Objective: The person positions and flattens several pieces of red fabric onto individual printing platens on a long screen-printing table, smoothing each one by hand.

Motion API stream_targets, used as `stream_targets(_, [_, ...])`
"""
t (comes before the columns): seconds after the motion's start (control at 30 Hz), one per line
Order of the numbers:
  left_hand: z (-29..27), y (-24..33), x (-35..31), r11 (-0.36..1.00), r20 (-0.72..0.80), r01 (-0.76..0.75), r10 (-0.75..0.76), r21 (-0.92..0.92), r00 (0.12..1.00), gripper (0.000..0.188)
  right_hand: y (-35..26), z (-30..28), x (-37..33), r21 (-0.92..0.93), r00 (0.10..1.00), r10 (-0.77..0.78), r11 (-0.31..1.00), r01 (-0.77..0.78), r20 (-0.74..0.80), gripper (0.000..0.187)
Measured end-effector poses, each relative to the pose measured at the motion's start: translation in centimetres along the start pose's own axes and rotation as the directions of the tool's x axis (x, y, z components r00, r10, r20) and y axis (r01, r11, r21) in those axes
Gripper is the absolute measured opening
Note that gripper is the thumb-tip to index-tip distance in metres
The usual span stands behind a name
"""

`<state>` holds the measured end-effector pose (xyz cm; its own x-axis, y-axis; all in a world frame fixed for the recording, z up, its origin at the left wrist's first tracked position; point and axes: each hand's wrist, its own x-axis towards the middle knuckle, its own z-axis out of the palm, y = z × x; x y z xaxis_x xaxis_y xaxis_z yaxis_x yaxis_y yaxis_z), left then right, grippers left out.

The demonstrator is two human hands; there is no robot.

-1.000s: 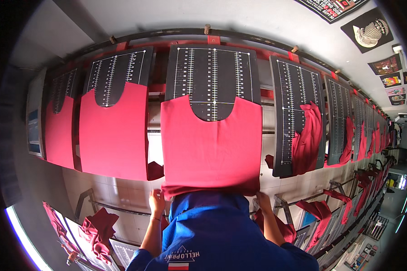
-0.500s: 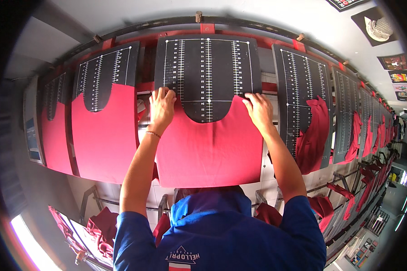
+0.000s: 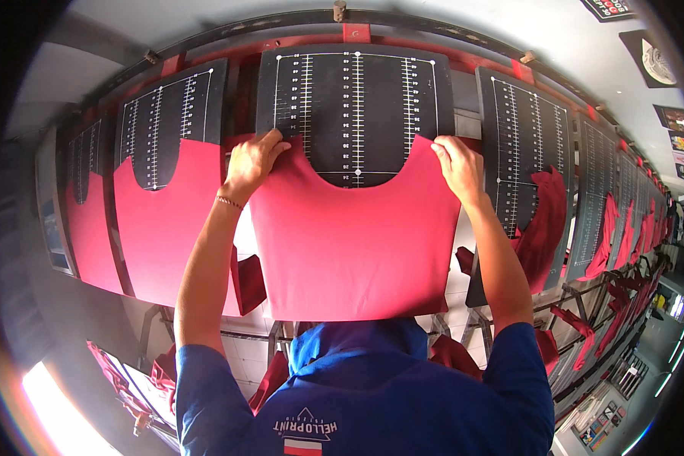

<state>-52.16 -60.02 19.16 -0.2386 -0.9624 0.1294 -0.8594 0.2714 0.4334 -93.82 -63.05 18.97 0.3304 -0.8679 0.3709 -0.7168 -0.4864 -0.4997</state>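
A red cut shirt panel [image 3: 353,251] with a scooped neckline lies over the black printing board [image 3: 330,106] in front of me. The board bears white ruled scales and a white outline. My left hand [image 3: 254,163] pinches the panel's left shoulder corner near the board's left edge. At the opposite side, the fingers of my right hand [image 3: 460,169] are closed on the right shoulder corner. Between the hands the neckline curves down, baring the board's centre scale. The panel's lower edge hangs towards me.
To the left, another board [image 3: 197,99] carries a smooth red panel [image 3: 178,220]. On the right-hand board [image 3: 520,144] a red piece [image 3: 547,228] lies bunched. More boards with red fabric run away to the right. A dark rail [image 3: 281,23] crosses behind them.
The panel has moved farther up the board, its neckline now higher against the scale. Both hands have spread apart, and the panel's upper part is drawn wider.
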Motion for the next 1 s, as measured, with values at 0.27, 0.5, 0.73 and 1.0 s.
stream_targets(0.27, [0.6, -1.3, 1.9, 0.998, 0.02, -0.041, 0.04, 0.054, 0.999, 0.028, 1.4, 1.3, 1.1, -0.15, 0.999, -0.007, 0.989, 0.013, 0.04, 0.014])
stream_targets(0.5, [1.1, -1.7, 2.2, 0.995, 0.025, -0.03, 0.028, 0.094, 0.999, 0.029, 1.5, 1.6, 1.2, -0.19, 0.999, -0.016, 0.981, 0.023, 0.042, 0.013])
stream_targets(0.73, [1.5, -0.7, 2.3, 0.973, -0.013, 0.096, -0.095, 0.21, 0.995, 0.027, 0.3, 1.6, 1.4, -0.382, 0.989, 0.13, 0.919, -0.093, 0.072, 0.019])
stream_targets(1.0, [2.5, 1.5, -5.4, 0.959, 0.045, 0.023, -0.037, 0.284, 0.998, 0.073, -3.9, 0.6, -1.3, -0.387, 0.915, 0.081, 0.918, 0.085, 0.394, 0.076])
